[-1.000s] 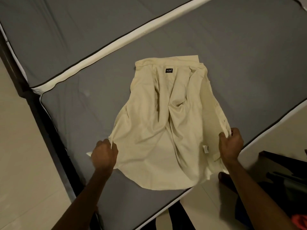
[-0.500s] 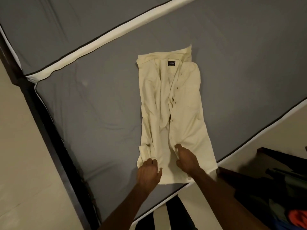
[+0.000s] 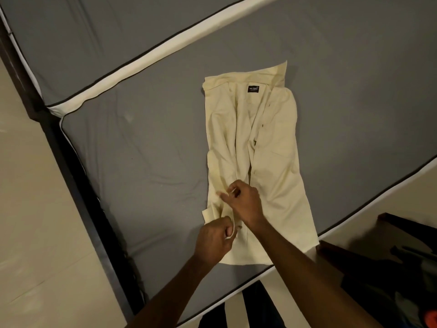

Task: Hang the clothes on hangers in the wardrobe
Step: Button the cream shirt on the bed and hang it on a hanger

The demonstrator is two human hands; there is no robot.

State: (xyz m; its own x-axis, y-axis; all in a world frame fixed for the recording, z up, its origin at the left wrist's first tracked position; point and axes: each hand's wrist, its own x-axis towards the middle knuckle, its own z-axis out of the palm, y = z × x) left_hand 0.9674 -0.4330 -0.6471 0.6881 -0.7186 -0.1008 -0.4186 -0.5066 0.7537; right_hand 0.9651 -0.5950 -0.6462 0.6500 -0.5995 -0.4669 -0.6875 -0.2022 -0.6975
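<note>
- A cream button-up shirt [image 3: 272, 147] lies flat on the grey mattress [image 3: 142, 150], collar at the far end and hem toward the person, near the mattress's near edge.
- The two front panels of the shirt are folded in over the middle, so the placket with its small dark buttons runs lengthwise down the centre.
- A small black label [image 3: 253, 88] shows inside the collar, and one collar point sticks up at the far right corner.
- The left hand [image 3: 212, 240] sits at the shirt's lower left, its fingers curled and pinching a narrow edge of the cream fabric near the hem.
- The right hand [image 3: 243, 202] rests on the shirt just beyond the left hand, fingers curled round a small fold of the front panel, thumb pointing left.
- The two hands are close together, the right forearm crossing the shirt's lower right part.
- A second grey mattress [image 3: 82, 43] with a white piped border lies alongside the first, beyond a dark seam.
- A dark bed frame [image 3: 78, 185] runs along the left side, with pale tiled floor [image 3: 30, 233] beside it.
- Dark furniture [image 3: 390, 256] with dim clothing on it fills the lower right corner; what it is cannot be told.
</note>
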